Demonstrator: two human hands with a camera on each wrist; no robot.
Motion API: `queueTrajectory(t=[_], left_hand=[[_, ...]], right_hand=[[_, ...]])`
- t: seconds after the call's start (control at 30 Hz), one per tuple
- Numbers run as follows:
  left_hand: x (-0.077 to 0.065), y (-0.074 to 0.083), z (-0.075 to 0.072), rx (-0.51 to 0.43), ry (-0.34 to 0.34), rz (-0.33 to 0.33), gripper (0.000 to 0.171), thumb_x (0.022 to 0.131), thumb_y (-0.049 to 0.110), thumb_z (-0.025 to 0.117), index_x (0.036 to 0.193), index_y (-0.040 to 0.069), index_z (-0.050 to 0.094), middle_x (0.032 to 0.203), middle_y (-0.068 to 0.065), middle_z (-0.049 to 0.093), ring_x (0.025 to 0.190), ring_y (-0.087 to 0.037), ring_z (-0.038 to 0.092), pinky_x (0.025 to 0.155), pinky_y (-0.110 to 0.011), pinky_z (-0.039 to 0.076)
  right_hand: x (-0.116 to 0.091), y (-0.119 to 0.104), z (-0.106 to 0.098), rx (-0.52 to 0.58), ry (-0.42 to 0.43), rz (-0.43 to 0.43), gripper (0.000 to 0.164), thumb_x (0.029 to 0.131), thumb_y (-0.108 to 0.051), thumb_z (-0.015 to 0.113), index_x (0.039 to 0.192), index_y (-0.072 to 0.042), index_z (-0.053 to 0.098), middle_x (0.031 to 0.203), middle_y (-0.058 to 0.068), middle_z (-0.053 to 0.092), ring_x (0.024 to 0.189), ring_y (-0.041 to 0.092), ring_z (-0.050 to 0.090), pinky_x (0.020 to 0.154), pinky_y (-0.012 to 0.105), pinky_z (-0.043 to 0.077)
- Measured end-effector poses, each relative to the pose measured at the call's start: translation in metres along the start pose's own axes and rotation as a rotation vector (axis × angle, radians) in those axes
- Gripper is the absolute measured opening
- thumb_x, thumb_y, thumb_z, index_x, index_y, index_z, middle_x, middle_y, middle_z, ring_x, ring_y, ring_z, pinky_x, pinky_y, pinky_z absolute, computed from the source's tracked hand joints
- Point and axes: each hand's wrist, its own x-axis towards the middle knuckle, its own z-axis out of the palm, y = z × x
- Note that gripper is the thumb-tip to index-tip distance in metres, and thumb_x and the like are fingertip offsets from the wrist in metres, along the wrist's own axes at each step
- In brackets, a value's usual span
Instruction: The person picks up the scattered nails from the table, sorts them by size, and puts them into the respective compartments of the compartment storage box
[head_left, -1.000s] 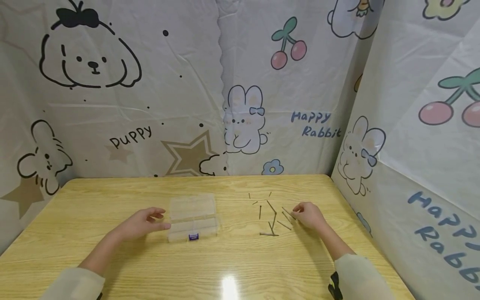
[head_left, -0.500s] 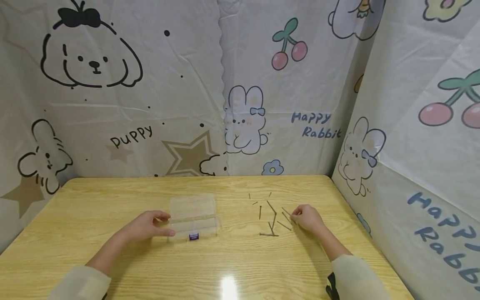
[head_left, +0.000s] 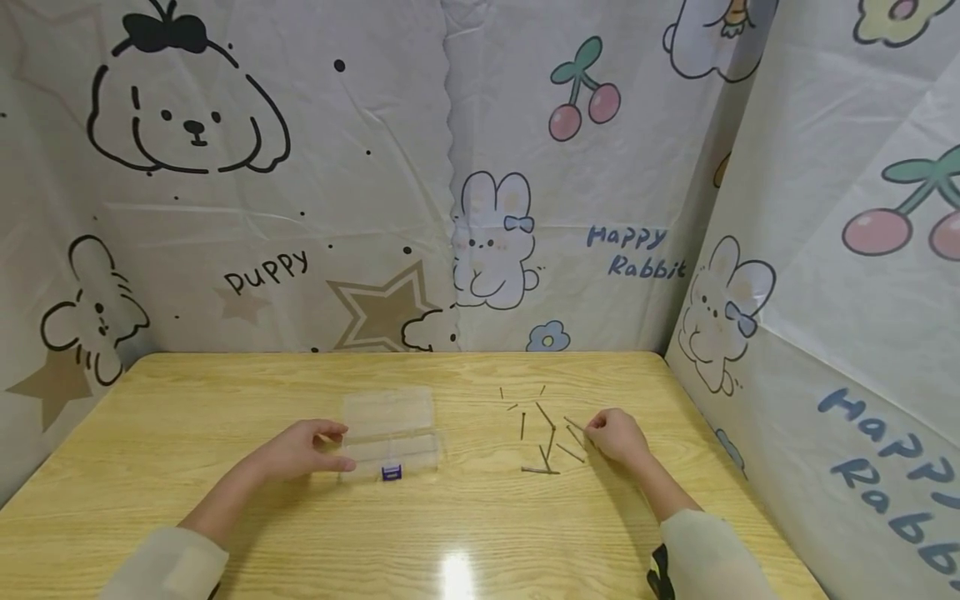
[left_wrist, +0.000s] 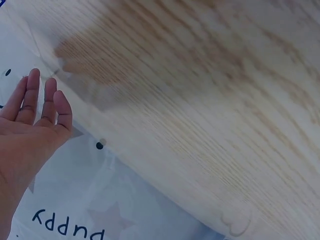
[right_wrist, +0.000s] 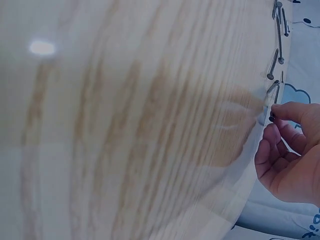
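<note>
A clear plastic box (head_left: 387,411) lies open on the table, its lid folded back and a purple label (head_left: 392,473) at its front. My left hand (head_left: 300,450) is at the box's left side, thumb near the front corner and fingers loosely extended; whether it touches the box is hard to tell. On the right, my right hand (head_left: 618,435) pinches one nail (right_wrist: 271,119) between thumb and fingertips, the nail's head by the thumb. Several long nails (head_left: 522,427) lie scattered to that hand's left. A few smaller nails or pins (head_left: 513,407) lie behind them.
The wooden table (head_left: 465,517) ends at a hanging cloth (head_left: 360,167) printed with cartoon animals, behind and on the right. Bare wood separates the box from the nails. A bright reflection shows near the front.
My left hand has moved right and slightly forward to the box's left side. The right hand stays almost in place, at the same nail.
</note>
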Motion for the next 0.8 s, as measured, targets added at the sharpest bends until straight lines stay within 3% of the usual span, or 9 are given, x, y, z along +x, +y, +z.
queueTrajectory(t=[0.37, 0.8], left_hand=[[0.008, 0.0, 0.006, 0.016, 0.026, 0.003, 0.076, 0.072, 0.036, 0.079, 0.129, -0.003, 0.048, 0.118, -0.016, 0.056, 0.106, -0.032, 0.052, 0.091, -0.049, 0.043], [0.008, 0.001, 0.006, -0.002, 0.008, -0.005, 0.077, 0.071, 0.036, 0.08, 0.131, 0.001, 0.048, 0.119, -0.017, 0.054, 0.106, -0.032, 0.051, 0.09, -0.049, 0.043]], right_hand=[[0.002, 0.004, -0.001, 0.068, -0.002, 0.014, 0.015, 0.088, -0.014, 0.059, 0.086, -0.001, 0.066, 0.078, 0.007, 0.061, 0.07, 0.018, 0.051, 0.061, 0.027, 0.04], [0.002, -0.009, -0.002, 0.101, 0.004, -0.074, 0.016, 0.088, -0.013, 0.059, 0.092, 0.0, 0.067, 0.09, 0.011, 0.066, 0.084, 0.021, 0.058, 0.077, 0.038, 0.047]])
